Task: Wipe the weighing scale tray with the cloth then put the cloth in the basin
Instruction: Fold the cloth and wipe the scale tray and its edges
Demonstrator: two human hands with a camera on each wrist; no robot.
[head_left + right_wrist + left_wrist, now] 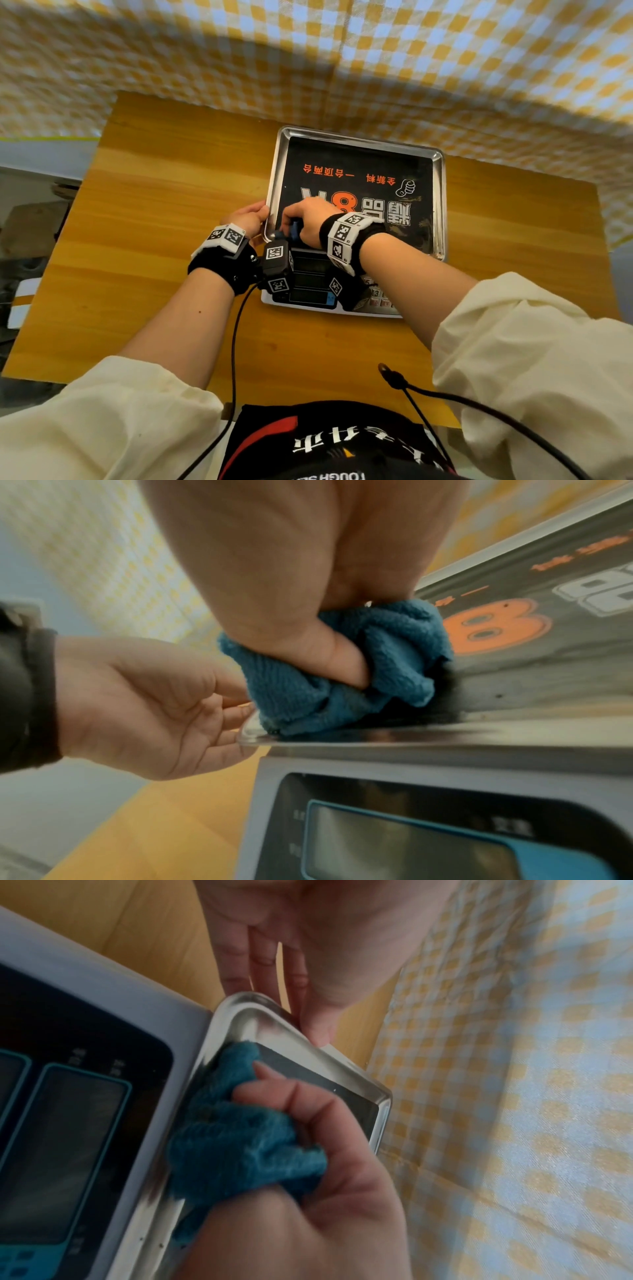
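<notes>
From the head view, my right hand [308, 219] is balled around the blue cloth [291, 231] at the near-left corner of the steel tray [440, 205], which sits on the weighing scale [308, 301] on the wooden desk [154, 222]. My left hand [248, 217] sits against the tray's left rim, steadying it. The tray holds nothing loose that I can see besides the cloth; its floor is a dark printed sheet with orange and white lettering. I judge the wiping is under way, not finished: the cloth is down in one corner. No basin shows here, so the drop-off is all still ahead.

In the left wrist view, the fingers [246, 966] of my left hand lie fairly straight along the outside of the tray's rounded corner [253, 1001], the thumb touching the rim, gripping nothing. The cloth [240, 1150] is bunched tight in my right fist [325, 1191], pressed into the corner just beside the scale's display [68, 1150].

In the right wrist view, my thumb [329, 653] digs into the cloth [404, 647], the fingers wrapped round it, its lower edge spilling over the near rim [411, 735]. The left hand [143, 704] is open, palm up, fingertips at the tray's corner. Faint streaks show on the printed floor; I cannot tell wet from dirty.
</notes>
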